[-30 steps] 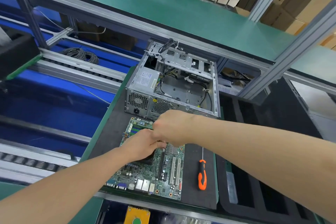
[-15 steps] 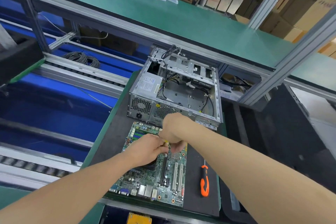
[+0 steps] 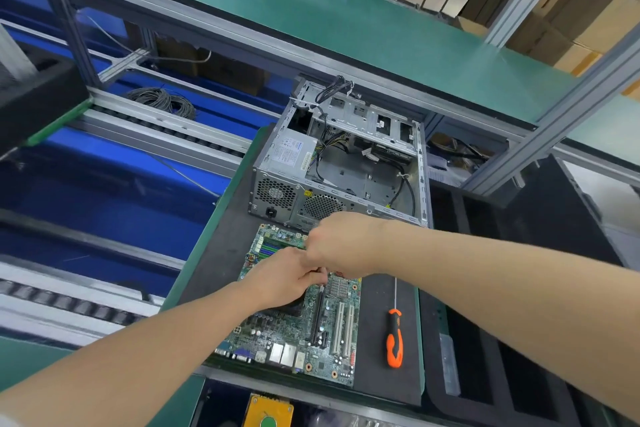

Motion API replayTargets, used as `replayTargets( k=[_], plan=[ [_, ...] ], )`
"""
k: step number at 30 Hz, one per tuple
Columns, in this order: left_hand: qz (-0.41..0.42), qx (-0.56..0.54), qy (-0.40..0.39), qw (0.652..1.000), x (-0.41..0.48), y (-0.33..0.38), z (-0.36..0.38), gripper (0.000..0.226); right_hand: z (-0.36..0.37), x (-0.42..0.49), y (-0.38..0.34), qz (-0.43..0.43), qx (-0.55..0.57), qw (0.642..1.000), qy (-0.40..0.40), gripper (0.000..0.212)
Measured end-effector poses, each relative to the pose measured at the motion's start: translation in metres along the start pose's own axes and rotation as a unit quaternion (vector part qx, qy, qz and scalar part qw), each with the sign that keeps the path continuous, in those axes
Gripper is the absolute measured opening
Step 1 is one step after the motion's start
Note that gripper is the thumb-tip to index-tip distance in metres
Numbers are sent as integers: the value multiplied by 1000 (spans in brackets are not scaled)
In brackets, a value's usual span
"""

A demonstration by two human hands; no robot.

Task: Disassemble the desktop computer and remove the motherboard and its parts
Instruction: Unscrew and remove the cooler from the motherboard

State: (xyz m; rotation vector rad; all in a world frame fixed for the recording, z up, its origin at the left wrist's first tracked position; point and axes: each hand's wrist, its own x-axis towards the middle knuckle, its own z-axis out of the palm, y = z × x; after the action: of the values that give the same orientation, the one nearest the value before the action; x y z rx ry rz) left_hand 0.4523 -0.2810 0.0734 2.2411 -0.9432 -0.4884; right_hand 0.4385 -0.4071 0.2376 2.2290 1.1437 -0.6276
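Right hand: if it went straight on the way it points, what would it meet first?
Probably the memory slots at the far-left corner of the motherboard, just beyond the knuckles of the right hand. Its height above the board is unclear, so it might pass over them.

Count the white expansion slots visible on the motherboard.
2. The left white slot and the right white slot lie side by side near the motherboard's right edge. The left hand and right hand cover part of the board, so others may be hidden.
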Motion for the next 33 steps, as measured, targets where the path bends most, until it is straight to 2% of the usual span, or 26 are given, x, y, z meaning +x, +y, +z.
replayTargets(
  k=[2,4,6,8,9,10,12,14,15,16,17,20,22,25,27,30,31,33],
  plan=[
    [-22,-14,0,1000,-2,2,-1,34,-4,-1,1,-49,-39,998,14,26],
    [-38,-19,2,999,-2,3,-3,35,-9,0,0,-57,-61,996,19,19],
    [-35,4,3,999,-2,3,-3,31,-10,4,-6,-10,-24,1000,15,10],
    [-6,33,2,999,-2,1,-1,22,-10,4,-13,109,89,990,16,15],
    [5,26,10,1000,-3,2,-2,19,-12,4,-14,191,173,966,8,24],
    [10,6,17,1000,-3,4,-3,19,-12,3,-14,268,263,927,-7,33],
    [8,-9,14,1000,-3,6,-4,16,-11,4,-12,375,417,825,-70,48],
    [9,5,6,1000,-2,6,-3,23,-11,7,-9,402,509,745,-154,46],
    [10,9,6,1000,-2,5,-3,28,-12,10,-8,394,526,726,-199,40],
    [13,14,6,1000,-1,4,-3,33,-13,13,-6,377,520,731,-232,37],
    [20,17,8,1000,-1,3,-2,37,-15,15,-5,353,492,755,-251,38],
    [40,35,12,998,0,1,-1,42,-22,17,-3,260,303,881,-256,44],
    [44,38,6,998,1,0,-2,36,-21,17,-4,231,192,931,-208,42],
    [52,25,5,998,1,0,-2,30,-10,14,-7,250,180,943,-126,32],
    [45,12,1,999,2,-1,-2,26,-9,9,-7,233,152,958,-76,29],
    [33,0,-2,999,4,-5,-1,24,-7,2,-4,114,36,992,-34,17],
    [35,-11,-1,999,5,-6,0,23,-6,1,-3,70,-5,997,-24,10],
    [39,-41,1,998,5,-8,0,21,-2,0,-2,15,-71,997,-6,12]
  ],
)
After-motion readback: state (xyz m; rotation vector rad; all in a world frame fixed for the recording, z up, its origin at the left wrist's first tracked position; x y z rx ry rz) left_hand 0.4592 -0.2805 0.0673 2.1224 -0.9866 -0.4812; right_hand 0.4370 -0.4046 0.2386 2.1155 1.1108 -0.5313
